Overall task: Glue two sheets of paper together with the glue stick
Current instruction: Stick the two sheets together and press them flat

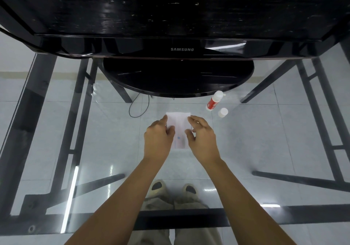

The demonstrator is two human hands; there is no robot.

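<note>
A small white paper (179, 126) with faint print and a blue dot lies on the glass table, straight ahead. My left hand (158, 137) rests on its left edge with fingertips pressing the sheet. My right hand (201, 136) touches its right edge, thumb and fingers curled onto the paper. Whether one or two sheets lie there I cannot tell. The glue stick (214, 101), white with a red label, lies uncapped to the upper right of the paper. Its white cap (223, 112) stands apart just below it.
A black Samsung monitor (181, 49) with a wide oval stand (178, 74) fills the far side of the glass table (265, 131). Black table legs, a thin black cable (136, 106) and my feet show through the glass.
</note>
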